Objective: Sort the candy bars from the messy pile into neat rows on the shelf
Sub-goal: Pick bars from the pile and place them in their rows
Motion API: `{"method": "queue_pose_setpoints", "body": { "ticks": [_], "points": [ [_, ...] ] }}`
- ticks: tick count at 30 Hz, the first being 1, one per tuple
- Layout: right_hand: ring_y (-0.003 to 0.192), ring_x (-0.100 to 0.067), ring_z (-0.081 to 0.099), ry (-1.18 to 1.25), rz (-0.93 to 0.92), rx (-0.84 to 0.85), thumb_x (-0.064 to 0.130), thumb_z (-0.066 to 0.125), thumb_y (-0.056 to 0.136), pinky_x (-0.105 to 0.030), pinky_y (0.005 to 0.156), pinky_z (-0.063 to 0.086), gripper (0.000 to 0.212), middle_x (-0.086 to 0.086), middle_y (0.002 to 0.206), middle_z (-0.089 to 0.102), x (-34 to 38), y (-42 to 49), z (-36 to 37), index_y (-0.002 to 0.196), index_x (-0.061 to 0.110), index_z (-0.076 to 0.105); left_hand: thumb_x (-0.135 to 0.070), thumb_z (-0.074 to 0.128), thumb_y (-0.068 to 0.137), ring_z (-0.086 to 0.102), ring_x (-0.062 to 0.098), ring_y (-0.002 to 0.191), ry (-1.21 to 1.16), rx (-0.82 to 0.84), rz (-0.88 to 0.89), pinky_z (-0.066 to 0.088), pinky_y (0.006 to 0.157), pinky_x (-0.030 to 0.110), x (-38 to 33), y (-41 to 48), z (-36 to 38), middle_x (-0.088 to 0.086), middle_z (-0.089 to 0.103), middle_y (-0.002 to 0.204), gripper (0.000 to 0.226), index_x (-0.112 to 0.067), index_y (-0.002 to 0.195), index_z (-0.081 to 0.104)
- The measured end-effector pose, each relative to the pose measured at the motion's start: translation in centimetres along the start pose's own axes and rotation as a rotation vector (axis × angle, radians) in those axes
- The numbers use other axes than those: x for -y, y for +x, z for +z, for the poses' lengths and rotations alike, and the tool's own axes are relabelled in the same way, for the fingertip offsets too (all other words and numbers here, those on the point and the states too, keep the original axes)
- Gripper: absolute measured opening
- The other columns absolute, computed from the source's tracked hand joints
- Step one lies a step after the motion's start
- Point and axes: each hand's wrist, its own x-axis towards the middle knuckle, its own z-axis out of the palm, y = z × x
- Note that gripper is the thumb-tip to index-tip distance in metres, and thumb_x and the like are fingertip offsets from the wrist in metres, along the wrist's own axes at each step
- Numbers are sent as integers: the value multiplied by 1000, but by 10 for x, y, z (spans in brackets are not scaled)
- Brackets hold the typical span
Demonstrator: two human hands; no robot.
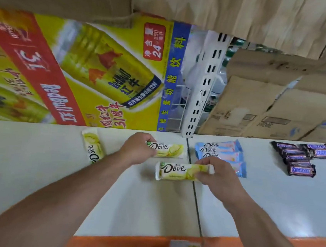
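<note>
From the head camera, looking down on a white shelf [32, 170] with an orange front edge strip [125, 242], both bare forearms reach in from the bottom of the frame. The left hand [138, 148] lies knuckles-up with its fingers curled over the left end of a yellow Dove bar [170, 150] that lies flat and crosswise near the back of the shelf. The right hand [216, 175] pinches the right end of a second yellow Dove bar [177, 171], which lies parallel to the first and just in front of it; whether this one rests on the shelf or is held slightly above it cannot be told. A third yellow Dove bar [93, 146] lies apart to the left, turned lengthwise so that it runs front to back, touched by neither hand. Just right of the dark seam [196, 197] between shelf panels, partly hidden behind the right hand, a group of light blue Dove bars [221, 150] lies in overlapping rows. Farther right, well apart from the hands, dark Snickers bars [300, 160] sit in a loose overlapping cluster against the back. Behind the shelf stands a yellow and red Red Bull carton [73, 69] on the left, a white slotted shelf upright [204, 83] in the middle, and plain brown cardboard boxes [270, 106] on the right. More brown cardboard [210, 7] fills the top of the view.
</note>
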Motion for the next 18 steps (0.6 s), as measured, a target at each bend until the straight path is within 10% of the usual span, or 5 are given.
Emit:
{"method": "queue_pose_setpoints", "body": {
  "ticks": [18],
  "points": [
    [53, -19, 51, -80, 49, -15, 8, 68, 78, -24, 45, 37, 18, -1, 75, 63, 36, 46, 68, 88, 23, 67, -34, 64, 86, 60, 15, 80, 169, -178, 129, 47, 79, 30, 42, 14, -37, -1, 57, 111, 24, -29, 110, 67]
  ]
}}
